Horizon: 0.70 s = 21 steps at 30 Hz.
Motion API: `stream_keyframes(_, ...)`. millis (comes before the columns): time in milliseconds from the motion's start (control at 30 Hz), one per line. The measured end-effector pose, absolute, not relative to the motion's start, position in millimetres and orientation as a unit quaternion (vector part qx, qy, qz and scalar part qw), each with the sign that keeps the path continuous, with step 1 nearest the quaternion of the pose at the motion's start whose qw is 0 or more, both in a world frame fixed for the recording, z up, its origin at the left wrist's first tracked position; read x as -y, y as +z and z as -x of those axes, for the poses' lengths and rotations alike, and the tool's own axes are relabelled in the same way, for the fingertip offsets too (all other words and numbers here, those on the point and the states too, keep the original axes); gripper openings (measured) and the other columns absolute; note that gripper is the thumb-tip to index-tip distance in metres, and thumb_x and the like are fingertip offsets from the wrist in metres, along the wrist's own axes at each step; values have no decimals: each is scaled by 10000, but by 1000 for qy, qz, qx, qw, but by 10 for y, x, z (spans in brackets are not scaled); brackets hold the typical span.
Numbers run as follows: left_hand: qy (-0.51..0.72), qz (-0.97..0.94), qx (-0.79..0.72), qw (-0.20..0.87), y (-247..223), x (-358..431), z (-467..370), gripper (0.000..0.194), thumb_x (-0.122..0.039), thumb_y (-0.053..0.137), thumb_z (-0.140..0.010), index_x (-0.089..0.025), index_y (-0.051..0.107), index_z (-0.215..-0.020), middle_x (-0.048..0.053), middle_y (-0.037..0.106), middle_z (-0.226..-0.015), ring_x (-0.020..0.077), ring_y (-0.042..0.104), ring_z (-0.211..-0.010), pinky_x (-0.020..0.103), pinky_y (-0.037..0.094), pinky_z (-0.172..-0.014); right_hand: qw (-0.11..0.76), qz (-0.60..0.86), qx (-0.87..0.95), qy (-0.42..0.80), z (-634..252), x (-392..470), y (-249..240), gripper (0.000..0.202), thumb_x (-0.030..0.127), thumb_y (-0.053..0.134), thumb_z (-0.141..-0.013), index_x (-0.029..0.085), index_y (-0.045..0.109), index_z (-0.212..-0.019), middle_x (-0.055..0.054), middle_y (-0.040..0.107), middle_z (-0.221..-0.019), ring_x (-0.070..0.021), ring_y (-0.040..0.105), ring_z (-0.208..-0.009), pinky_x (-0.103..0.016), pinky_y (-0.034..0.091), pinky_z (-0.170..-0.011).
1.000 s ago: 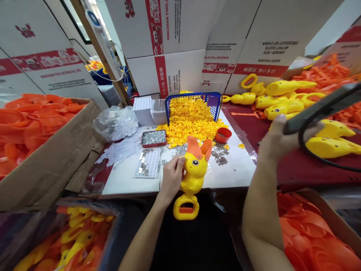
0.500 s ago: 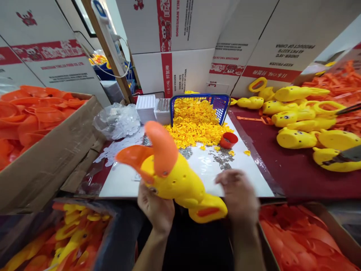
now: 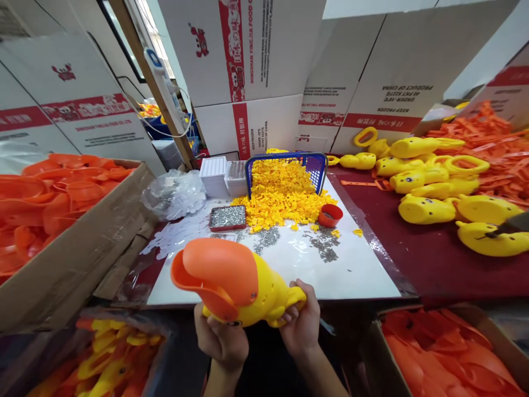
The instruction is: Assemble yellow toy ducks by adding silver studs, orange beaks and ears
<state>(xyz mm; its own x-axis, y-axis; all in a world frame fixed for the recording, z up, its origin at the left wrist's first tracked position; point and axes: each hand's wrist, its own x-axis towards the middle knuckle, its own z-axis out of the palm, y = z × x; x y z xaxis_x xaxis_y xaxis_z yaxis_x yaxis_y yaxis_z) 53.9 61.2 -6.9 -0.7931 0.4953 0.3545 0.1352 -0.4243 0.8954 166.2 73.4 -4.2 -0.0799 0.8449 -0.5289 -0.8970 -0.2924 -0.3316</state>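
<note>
A yellow plastic duck toy (image 3: 268, 286) with a large orange bill (image 3: 223, 270) is held over the front edge of the white work board (image 3: 363, 275). My left hand (image 3: 223, 336) grips the head from below, close to the bill; some of its fingers are hidden behind the toy. My right hand (image 3: 303, 317) is closed around the yellow loop handle at the tail end, fingers passing through it. Beyond the toy lie small yellow plastic parts (image 3: 285, 204), loose metal pins (image 3: 324, 242) and a red tray of metal pieces (image 3: 228, 216).
A blue basket (image 3: 318, 165) lies tipped behind the yellow parts, with a red cup (image 3: 330, 215) nearby. Boxes of orange parts stand left (image 3: 82, 248) and right (image 3: 382, 353). Yellow duck bodies (image 3: 427, 209) lie on the dark red cloth. A box of duck toys (image 3: 115, 358) is lower left.
My right hand has moved left and taken hold of the duck's handle. The duck toy has been lowered and turned, and its raised orange bill piece now lies down over the head.
</note>
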Motion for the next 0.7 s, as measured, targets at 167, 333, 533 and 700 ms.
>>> stream_keyframes(167, 777, -325, -520, 142, -55, -597, -521, 438, -607, 623, -895, -194, 560, -764, -45, 496, -606, 115, 422, -516, 250, 381, -500, 576, 335, -34, 745, -1658, -772, 19, 516, 416, 813, -534, 210, 345, -463, 106, 290, -333, -39, 275, -316, -172, 285, -349)
stream_keyframes(333, 775, -328, -506, 189, -4, -540, -552, 418, -577, 588, -929, -198, 538, -761, -36, 496, -636, 117, 452, -560, 234, 427, -543, 574, 323, -16, 752, -1689, -791, -23, 522, 402, 788, -577, 217, 312, -469, 115, 265, -330, -31, 231, -295, -174, 228, -327)
stream_keyframes(533, 782, -315, -486, 232, 5, -542, -528, 411, -588, 605, -918, -195, 573, -800, -18, 537, -678, 130, 510, -617, 230, 473, -601, 590, 333, 3, 736, -1650, -801, 39, 440, 368, 815, -596, 203, 411, -541, 95, 417, -398, -57, 396, -364, -184, 372, -399)
stream_keyframes(700, 781, -304, -475, 268, 33, -592, -561, 405, -585, 574, -939, -196, 605, -831, -11, 552, -688, 139, 545, -656, 237, 497, -654, 578, 326, 17, 748, -1673, -804, 19, 450, 403, 787, -618, 206, 392, -532, 96, 401, -387, -51, 374, -348, -174, 363, -384)
